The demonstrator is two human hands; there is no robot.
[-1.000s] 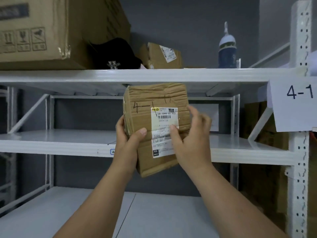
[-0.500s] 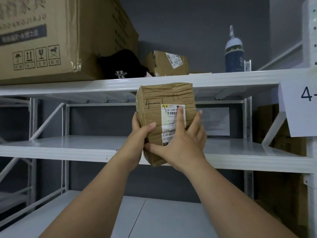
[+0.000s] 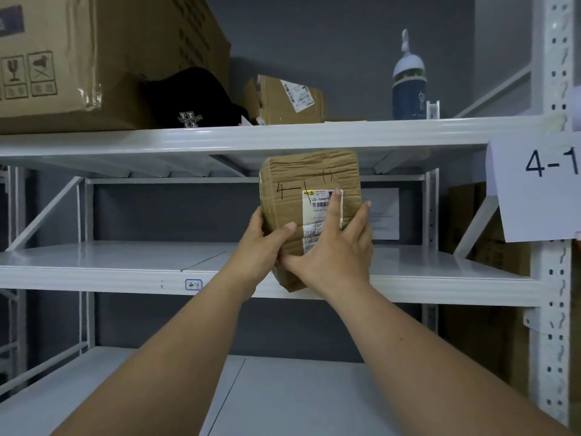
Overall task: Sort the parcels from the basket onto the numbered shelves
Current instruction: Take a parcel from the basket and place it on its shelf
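Observation:
A crumpled brown cardboard parcel (image 3: 309, 184) with "4-1" handwritten on it and a white shipping label stands upright at the front edge of the middle white shelf (image 3: 125, 265). My left hand (image 3: 262, 247) grips its lower left side, thumb across the front. My right hand (image 3: 333, 253) lies flat on the front, fingers straight over the label. A paper sign reading "4-1" (image 3: 540, 190) hangs on the right upright. A small "4-1" sticker (image 3: 193, 284) marks the shelf's front lip.
The top shelf (image 3: 283, 138) carries a large carton (image 3: 94, 55), a black cap (image 3: 195, 99), a small opened box (image 3: 283, 100) and a blue-and-white bottle (image 3: 408, 83). A white perforated post (image 3: 553, 278) stands at right with brown cartons behind it. A lower shelf (image 3: 283, 398) lies below my arms.
Both hands have carried the parcel forward and to the right, toward the middle shelf. My right hand went from gripping the right edge to lying flat on the front.

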